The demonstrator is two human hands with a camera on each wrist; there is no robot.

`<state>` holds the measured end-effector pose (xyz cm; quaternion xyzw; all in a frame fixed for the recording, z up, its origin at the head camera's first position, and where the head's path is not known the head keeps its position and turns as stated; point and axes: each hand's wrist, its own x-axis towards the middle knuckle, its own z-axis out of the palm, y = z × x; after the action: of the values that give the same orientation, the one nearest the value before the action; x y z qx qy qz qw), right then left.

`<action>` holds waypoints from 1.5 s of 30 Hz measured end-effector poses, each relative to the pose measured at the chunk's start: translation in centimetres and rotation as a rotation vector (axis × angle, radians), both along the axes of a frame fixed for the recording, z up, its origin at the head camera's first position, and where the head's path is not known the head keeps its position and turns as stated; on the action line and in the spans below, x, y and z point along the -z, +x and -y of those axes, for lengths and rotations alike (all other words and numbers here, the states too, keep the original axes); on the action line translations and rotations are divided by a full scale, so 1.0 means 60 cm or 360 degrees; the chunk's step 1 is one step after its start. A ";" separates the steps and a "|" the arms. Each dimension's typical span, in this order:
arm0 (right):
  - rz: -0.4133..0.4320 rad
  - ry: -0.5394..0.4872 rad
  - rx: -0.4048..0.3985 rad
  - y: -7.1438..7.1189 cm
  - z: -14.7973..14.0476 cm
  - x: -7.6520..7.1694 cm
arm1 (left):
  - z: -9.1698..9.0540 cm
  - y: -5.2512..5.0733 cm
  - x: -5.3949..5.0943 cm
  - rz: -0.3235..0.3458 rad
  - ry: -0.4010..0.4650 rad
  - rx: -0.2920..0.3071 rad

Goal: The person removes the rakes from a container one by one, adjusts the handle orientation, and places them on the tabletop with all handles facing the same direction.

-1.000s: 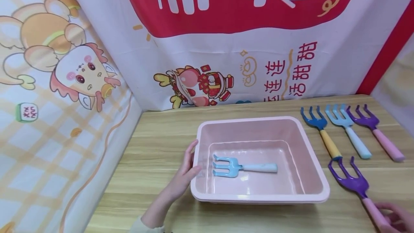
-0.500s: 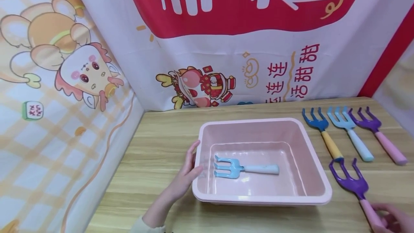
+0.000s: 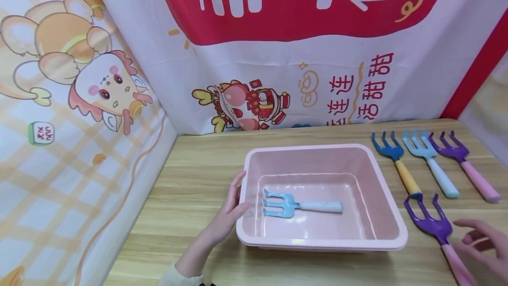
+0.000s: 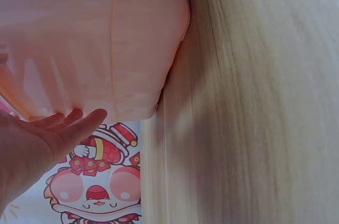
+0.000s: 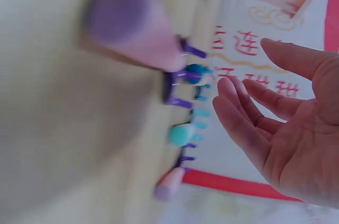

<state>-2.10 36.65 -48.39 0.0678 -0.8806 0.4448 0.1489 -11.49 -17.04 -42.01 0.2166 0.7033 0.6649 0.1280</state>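
My left hand (image 3: 226, 213) holds the left side of a pale pink plastic basin (image 3: 321, 244), thumb over the rim and fingers against its outer wall (image 4: 63, 49). Inside the basin lies a light blue hand rake (image 3: 282, 205), tines to the left. My right hand (image 3: 486, 242), fingers spread and holding nothing, hovers just right of a purple hand rake (image 3: 436, 227) with a pink handle (image 5: 153, 44). That rake lies on the table, right of the basin; the head view cuts off its handle end. The right wrist view shows the palm of my right hand (image 5: 286, 139).
Three more hand rakes lie in a row at the back right: blue with a yellow handle (image 3: 406, 178), light blue (image 3: 442, 178), and purple with a pink handle (image 3: 480, 180). Printed cloth (image 3: 246, 65) hangs behind and left of the wooden table (image 3: 190, 167).
My right hand has let go of the near purple hand rake's handle and lifted away to its right. That rake now rests slightly further left. My left hand stays on the basin.
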 end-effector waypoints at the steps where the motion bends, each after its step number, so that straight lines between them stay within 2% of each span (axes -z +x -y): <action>1: -0.0045 0.0009 -0.0019 -0.006 0.004 -0.009 | 0.000 0.000 0.000 0.0002 0.0000 0.0006; 3: -0.0084 0.0058 -0.0052 -0.019 0.012 -0.030 | 0.001 -0.001 0.000 0.0006 -0.0007 0.0014; 5: -0.0066 0.0128 -0.0079 -0.031 0.021 -0.054 | 0.000 -0.002 -0.001 0.0007 -0.0012 0.0022; 7: 0.0022 0.0256 -0.0081 -0.046 0.032 -0.081 | 0.000 -0.002 -0.001 0.0007 -0.0016 0.0024; 9: 0.0177 0.0382 -0.0092 -0.062 0.045 -0.113 | 0.000 -0.003 -0.001 0.0007 -0.0017 0.0023; 12: 0.0283 0.0559 -0.0135 -0.082 0.064 -0.152 | -0.001 -0.003 0.000 0.0002 -0.0021 0.0020; 14: 0.0244 0.0604 -0.0196 -0.095 0.076 -0.170 | -0.002 -0.003 -0.001 0.0001 -0.0020 0.0017; 16: 0.0085 0.0602 -0.0268 -0.105 0.086 -0.182 | -0.002 -0.003 0.000 0.0001 -0.0019 0.0015; 19: -0.0009 0.0618 -0.0349 -0.122 0.102 -0.205 | -0.001 -0.002 -0.001 0.0008 -0.0012 0.0007; 21: -0.0003 0.0591 -0.0390 -0.134 0.116 -0.221 | 0.000 -0.002 -0.001 0.0011 -0.0017 0.0003; 26: 0.0189 0.0633 -0.0477 -0.161 0.159 -0.263 | 0.002 -0.002 -0.002 0.0016 -0.0032 0.0001; 28: 0.0221 0.0654 -0.0541 -0.170 0.175 -0.276 | 0.003 -0.002 -0.002 0.0018 -0.0038 0.0002; 31: 0.0286 0.0631 -0.0636 -0.183 0.198 -0.289 | 0.003 -0.002 -0.003 0.0024 -0.0039 0.0000; 35: 0.0357 0.0541 -0.0811 -0.207 0.224 -0.289 | 0.004 -0.002 -0.003 0.0020 -0.0033 0.0001; 40: 0.0392 0.0472 -0.1019 -0.237 0.254 -0.269 | 0.004 -0.003 -0.001 0.0008 -0.0041 0.0002; 45: 0.0397 0.0491 -0.1125 -0.256 0.284 -0.249 | 0.003 -0.003 -0.001 0.0003 -0.0043 0.0006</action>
<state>-17.48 19.64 -33.45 0.3336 -0.8707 0.3360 -0.1331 -11.67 -17.24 -41.97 0.2154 0.7118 0.6552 0.1328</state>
